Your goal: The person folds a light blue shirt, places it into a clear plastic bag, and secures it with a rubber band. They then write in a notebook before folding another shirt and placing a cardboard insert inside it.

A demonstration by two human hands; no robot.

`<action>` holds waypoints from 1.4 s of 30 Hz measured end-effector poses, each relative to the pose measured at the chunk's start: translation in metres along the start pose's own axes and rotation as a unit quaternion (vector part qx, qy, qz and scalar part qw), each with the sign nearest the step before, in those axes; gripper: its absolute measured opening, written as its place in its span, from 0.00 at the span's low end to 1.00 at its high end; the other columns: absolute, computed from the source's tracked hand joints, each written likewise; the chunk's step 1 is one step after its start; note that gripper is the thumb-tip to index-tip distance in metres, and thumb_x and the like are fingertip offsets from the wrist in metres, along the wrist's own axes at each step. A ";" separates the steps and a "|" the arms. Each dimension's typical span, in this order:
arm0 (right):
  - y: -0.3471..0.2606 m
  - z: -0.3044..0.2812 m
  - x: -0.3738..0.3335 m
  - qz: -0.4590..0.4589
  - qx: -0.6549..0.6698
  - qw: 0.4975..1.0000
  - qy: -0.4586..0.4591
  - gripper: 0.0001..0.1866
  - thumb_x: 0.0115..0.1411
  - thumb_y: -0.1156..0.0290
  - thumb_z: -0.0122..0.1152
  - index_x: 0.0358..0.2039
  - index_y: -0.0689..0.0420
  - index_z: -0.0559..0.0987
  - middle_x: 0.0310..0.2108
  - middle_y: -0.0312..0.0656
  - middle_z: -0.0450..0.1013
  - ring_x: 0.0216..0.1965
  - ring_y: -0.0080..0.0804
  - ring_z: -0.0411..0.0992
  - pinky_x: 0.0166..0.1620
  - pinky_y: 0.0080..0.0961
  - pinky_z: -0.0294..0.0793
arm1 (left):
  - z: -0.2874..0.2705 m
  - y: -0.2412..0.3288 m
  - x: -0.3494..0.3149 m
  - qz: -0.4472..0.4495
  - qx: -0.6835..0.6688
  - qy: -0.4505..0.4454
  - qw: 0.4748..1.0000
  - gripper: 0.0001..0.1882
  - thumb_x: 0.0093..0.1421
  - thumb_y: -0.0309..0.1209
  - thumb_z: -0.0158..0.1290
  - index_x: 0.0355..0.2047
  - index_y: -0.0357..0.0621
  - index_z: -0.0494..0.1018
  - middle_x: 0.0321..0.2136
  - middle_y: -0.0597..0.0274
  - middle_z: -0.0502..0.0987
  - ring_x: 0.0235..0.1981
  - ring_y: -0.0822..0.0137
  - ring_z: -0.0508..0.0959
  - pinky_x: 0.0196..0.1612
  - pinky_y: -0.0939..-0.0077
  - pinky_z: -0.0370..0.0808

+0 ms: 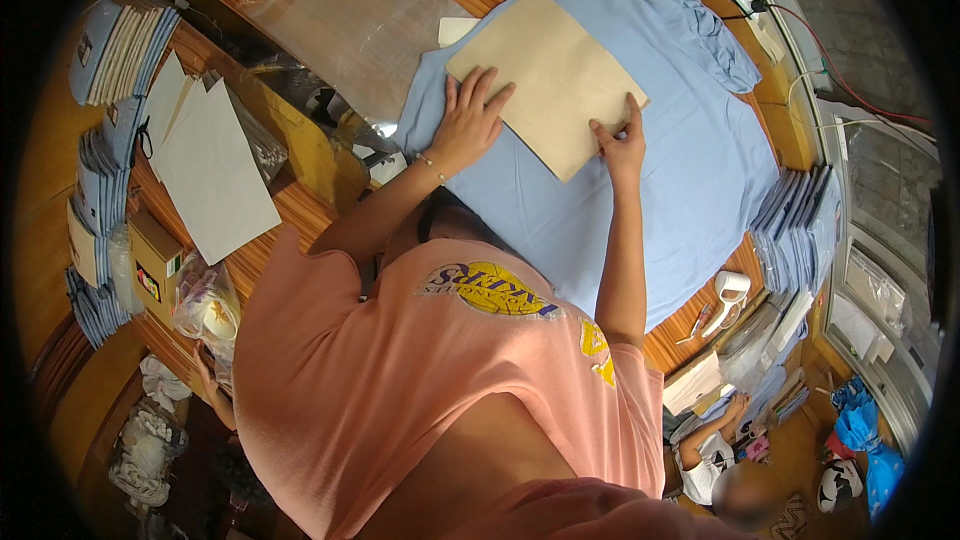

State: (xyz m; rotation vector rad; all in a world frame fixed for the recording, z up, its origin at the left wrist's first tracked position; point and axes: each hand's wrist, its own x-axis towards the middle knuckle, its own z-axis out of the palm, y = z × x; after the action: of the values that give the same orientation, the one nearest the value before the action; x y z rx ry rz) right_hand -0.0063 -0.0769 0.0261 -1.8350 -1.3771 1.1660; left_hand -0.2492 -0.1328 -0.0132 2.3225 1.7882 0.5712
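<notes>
A light-blue shirt (670,170) lies spread on the table before me, gathered at its far right end. On top of it rests a beige cardboard sheet (550,80), set at a slant. My left hand (472,125) lies over the sheet's left edge with its fingers spread, a thin bracelet at the wrist. At the opposite edge is my right hand (622,145); its forefinger reaches to the right corner and its thumb touches the sheet, the two tips apart. The remaining fingers of that hand are mostly hidden. A small white card (457,31) pokes out behind the sheet.
Clear plastic sheeting (350,20) covers the table's far left. White paper sheets (215,170) and stacked folded shirts (95,190) stand left; more folded shirts (795,225) sit right, near a white handheld device (730,295). Another person (715,455) works at lower right. Cables (820,50) run along the window.
</notes>
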 end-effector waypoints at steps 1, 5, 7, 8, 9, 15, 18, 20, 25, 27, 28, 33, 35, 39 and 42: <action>-0.004 0.000 -0.001 0.007 -0.010 1.000 0.004 0.40 0.46 0.73 0.67 0.59 0.56 0.59 0.38 0.52 0.71 0.30 0.33 0.74 0.27 0.26 0.77 | 0.000 0.000 0.000 -0.001 -0.002 0.002 1.000 0.27 0.55 0.32 0.48 0.56 0.47 0.60 0.57 0.48 0.55 0.60 0.49 0.53 0.59 0.39 0.46; -0.004 0.000 0.001 0.014 -0.097 0.995 0.014 0.38 0.45 0.70 0.68 0.58 0.54 0.63 0.28 0.45 0.73 0.23 0.29 0.72 0.26 0.26 0.73 | 0.003 -0.002 0.000 0.005 -0.029 0.006 1.000 0.27 0.55 0.32 0.47 0.56 0.47 0.60 0.57 0.47 0.54 0.60 0.48 0.53 0.59 0.40 0.46; -0.003 -0.001 0.003 0.013 -0.137 0.990 0.014 0.38 0.45 0.69 0.68 0.58 0.54 0.64 0.23 0.43 0.72 0.21 0.28 0.71 0.25 0.26 0.71 | 0.002 -0.001 0.000 0.000 -0.027 -0.004 1.000 0.29 0.54 0.30 0.46 0.58 0.49 0.58 0.59 0.48 0.52 0.61 0.48 0.51 0.60 0.41 0.45; -0.004 -0.001 0.003 0.015 -0.144 0.989 0.013 0.38 0.45 0.68 0.68 0.58 0.54 0.64 0.21 0.42 0.72 0.20 0.28 0.70 0.25 0.25 0.70 | 0.002 -0.001 0.000 -0.003 -0.027 -0.010 1.000 0.30 0.54 0.29 0.46 0.59 0.50 0.57 0.60 0.48 0.51 0.62 0.49 0.50 0.60 0.41 0.45; -0.006 -0.001 0.003 0.017 -0.151 0.988 0.013 0.38 0.45 0.68 0.68 0.58 0.54 0.64 0.20 0.41 0.72 0.20 0.28 0.70 0.25 0.25 0.69 | 0.002 -0.001 0.000 -0.004 -0.026 -0.012 1.000 0.30 0.54 0.30 0.46 0.59 0.49 0.57 0.60 0.48 0.51 0.62 0.49 0.50 0.60 0.41 0.45; -0.011 -0.002 0.004 0.028 -0.180 0.983 0.005 0.38 0.45 0.66 0.68 0.58 0.54 0.64 0.21 0.43 0.74 0.21 0.30 0.71 0.27 0.26 0.71 | 0.000 -0.001 0.000 -0.001 -0.017 -0.014 1.000 0.30 0.53 0.30 0.46 0.59 0.46 0.56 0.60 0.47 0.51 0.62 0.49 0.50 0.60 0.41 0.45; -0.006 -0.002 0.006 0.016 -0.182 0.983 0.003 0.38 0.45 0.65 0.68 0.58 0.54 0.64 0.21 0.43 0.74 0.21 0.31 0.72 0.28 0.26 0.71 | -0.001 0.000 0.000 0.005 -0.005 -0.012 1.000 0.30 0.53 0.31 0.46 0.57 0.43 0.57 0.59 0.45 0.52 0.62 0.48 0.50 0.60 0.41 0.45; -0.002 -0.002 0.008 0.008 -0.183 0.983 0.005 0.38 0.45 0.65 0.68 0.58 0.54 0.64 0.21 0.43 0.74 0.20 0.31 0.72 0.28 0.26 0.72 | 0.000 0.000 0.001 0.006 0.001 -0.009 1.000 0.30 0.53 0.32 0.46 0.57 0.43 0.57 0.60 0.45 0.52 0.63 0.48 0.49 0.60 0.41 0.45; -0.009 -0.002 0.007 0.025 -0.187 0.982 -0.011 0.38 0.46 0.64 0.67 0.58 0.54 0.63 0.20 0.42 0.74 0.19 0.30 0.71 0.27 0.25 0.71 | 0.003 -0.001 0.000 -0.013 -0.004 -0.007 1.000 0.29 0.53 0.32 0.46 0.57 0.42 0.57 0.60 0.43 0.50 0.63 0.48 0.48 0.60 0.41 0.45; -0.015 -0.002 0.004 0.033 -0.186 0.982 -0.021 0.39 0.46 0.65 0.66 0.59 0.54 0.63 0.19 0.41 0.73 0.17 0.29 0.70 0.26 0.25 0.70 | 0.003 -0.001 0.000 -0.016 -0.004 -0.002 1.000 0.29 0.53 0.32 0.46 0.57 0.42 0.57 0.60 0.43 0.50 0.63 0.48 0.48 0.60 0.41 0.45; -0.014 -0.003 0.005 0.030 -0.186 0.982 -0.022 0.39 0.46 0.65 0.66 0.59 0.54 0.63 0.19 0.41 0.73 0.17 0.29 0.70 0.25 0.24 0.70 | 0.002 -0.001 0.000 -0.015 -0.003 -0.001 1.000 0.29 0.53 0.32 0.46 0.56 0.42 0.57 0.60 0.44 0.50 0.63 0.49 0.48 0.60 0.41 0.45; -0.014 -0.002 0.005 0.033 -0.196 0.980 -0.029 0.38 0.46 0.63 0.65 0.59 0.53 0.63 0.18 0.40 0.73 0.18 0.29 0.71 0.25 0.25 0.70 | 0.003 -0.002 -0.001 -0.012 -0.007 -0.001 1.000 0.27 0.53 0.31 0.46 0.55 0.41 0.59 0.60 0.45 0.50 0.63 0.48 0.48 0.60 0.41 0.46; -0.010 -0.003 0.008 0.024 -0.237 0.971 -0.025 0.38 0.46 0.61 0.65 0.59 0.52 0.63 0.19 0.40 0.73 0.20 0.31 0.72 0.27 0.27 0.70 | 0.004 -0.002 -0.001 -0.013 -0.007 0.001 1.000 0.27 0.53 0.31 0.46 0.54 0.40 0.60 0.60 0.45 0.50 0.63 0.48 0.48 0.60 0.41 0.46; 0.002 -0.006 0.009 -0.027 -0.256 0.966 0.010 0.38 0.47 0.59 0.66 0.58 0.51 0.64 0.15 0.36 0.70 0.13 0.24 0.67 0.19 0.23 0.67 | 0.000 0.002 0.003 -0.010 -0.026 0.008 1.000 0.25 0.53 0.31 0.46 0.52 0.40 0.61 0.59 0.45 0.52 0.62 0.48 0.49 0.60 0.41 0.46; -0.036 -0.013 -0.015 0.023 -0.310 0.950 0.035 0.37 0.47 0.57 0.64 0.57 0.51 0.65 0.19 0.38 0.72 0.23 0.33 0.72 0.27 0.29 0.69 | -0.015 0.005 0.000 -0.029 -0.027 0.012 0.999 0.24 0.52 0.30 0.47 0.51 0.41 0.63 0.56 0.47 0.56 0.59 0.48 0.55 0.57 0.47 0.53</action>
State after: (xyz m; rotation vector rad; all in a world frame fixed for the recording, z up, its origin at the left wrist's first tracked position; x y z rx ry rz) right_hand -0.0132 -0.0788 0.0665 -2.3083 -1.8060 0.7158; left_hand -0.2501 -0.1357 0.0027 2.2312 1.8207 0.6323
